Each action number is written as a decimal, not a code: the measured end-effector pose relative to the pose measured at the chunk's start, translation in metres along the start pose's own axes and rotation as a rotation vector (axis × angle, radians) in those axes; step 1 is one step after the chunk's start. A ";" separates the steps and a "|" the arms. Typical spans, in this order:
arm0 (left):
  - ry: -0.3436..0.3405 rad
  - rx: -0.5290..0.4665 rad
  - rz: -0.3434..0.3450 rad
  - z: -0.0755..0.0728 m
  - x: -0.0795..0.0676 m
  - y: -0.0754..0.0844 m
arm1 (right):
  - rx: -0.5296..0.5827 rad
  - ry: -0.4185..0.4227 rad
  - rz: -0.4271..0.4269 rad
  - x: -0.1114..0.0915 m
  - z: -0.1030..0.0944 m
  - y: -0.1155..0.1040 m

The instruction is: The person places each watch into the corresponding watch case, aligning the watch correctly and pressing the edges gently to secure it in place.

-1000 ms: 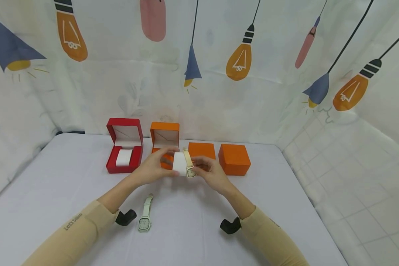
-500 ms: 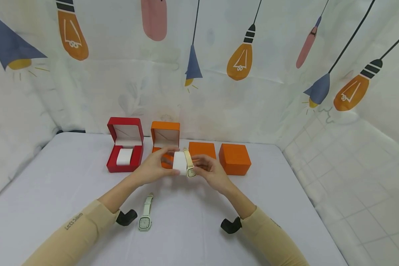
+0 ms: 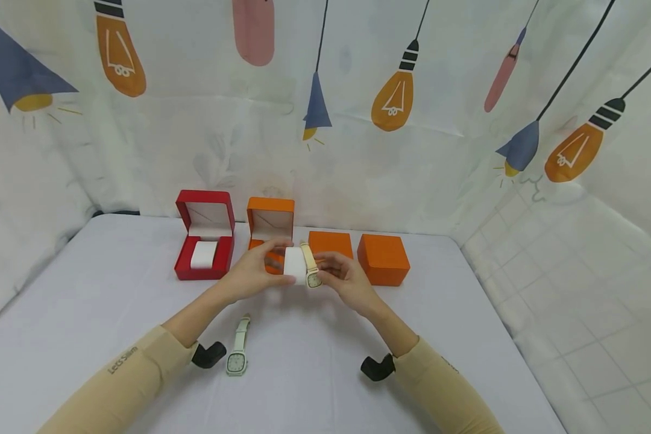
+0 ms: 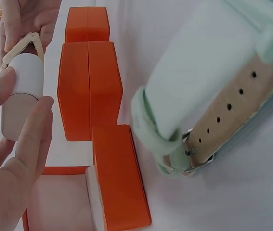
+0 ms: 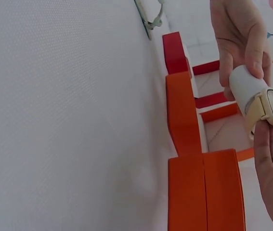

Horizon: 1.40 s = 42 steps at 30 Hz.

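My left hand grips a white watch cushion by its left end, thumb and fingers on opposite sides. At the cushion's right end my right hand pinches a cream watch by its case. In the right wrist view the watch's strap loops at the end of the cushion; the left wrist view shows the strap forming a peak over that end. Both are held above the table. A pale green watch lies nearer to me, its strap pointing away.
Along the back of the table stand an open red box with a white cushion in it, an open orange box partly hidden by my left hand, and two closed orange boxes, one in the middle and one on the right.
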<state>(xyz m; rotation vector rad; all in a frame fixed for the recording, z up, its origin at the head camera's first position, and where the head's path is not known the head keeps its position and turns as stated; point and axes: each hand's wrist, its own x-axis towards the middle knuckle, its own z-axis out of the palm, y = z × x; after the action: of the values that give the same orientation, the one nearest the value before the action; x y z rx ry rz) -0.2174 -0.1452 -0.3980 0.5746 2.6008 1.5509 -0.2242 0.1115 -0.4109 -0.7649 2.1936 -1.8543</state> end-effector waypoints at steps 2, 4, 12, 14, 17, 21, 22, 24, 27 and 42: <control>0.004 0.003 -0.003 0.001 0.000 0.000 | 0.009 -0.002 -0.006 0.000 0.000 0.000; 0.004 0.005 -0.007 0.002 0.000 -0.001 | 0.016 -0.004 -0.012 0.000 0.001 0.001; -0.006 -0.020 -0.046 0.002 -0.001 -0.001 | 0.009 -0.003 -0.021 -0.001 0.005 0.002; -0.011 -0.040 -0.054 0.001 -0.001 -0.001 | -0.001 -0.009 -0.033 -0.001 0.005 0.002; -0.017 -0.063 -0.068 -0.001 -0.001 -0.001 | -0.034 -0.028 -0.065 -0.003 0.004 0.002; -0.016 -0.063 -0.081 -0.003 -0.001 -0.002 | -0.097 -0.036 -0.112 -0.003 0.004 0.004; -0.015 -0.063 -0.082 -0.003 -0.001 -0.002 | -0.115 -0.033 -0.119 -0.003 0.004 0.005; -0.011 -0.066 -0.087 -0.003 -0.001 -0.002 | -0.154 -0.026 -0.129 -0.003 0.005 0.006; -0.008 -0.074 -0.091 -0.003 -0.001 -0.003 | -0.192 -0.022 -0.130 -0.003 0.006 0.007; -0.025 -0.157 -0.126 -0.002 0.000 -0.001 | -0.196 -0.013 -0.153 -0.006 0.008 0.005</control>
<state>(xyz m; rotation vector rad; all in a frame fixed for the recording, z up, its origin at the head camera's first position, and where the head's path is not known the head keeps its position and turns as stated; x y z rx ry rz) -0.2179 -0.1479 -0.3978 0.4064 2.4164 1.6754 -0.2165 0.1079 -0.4184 -1.0037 2.3962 -1.7092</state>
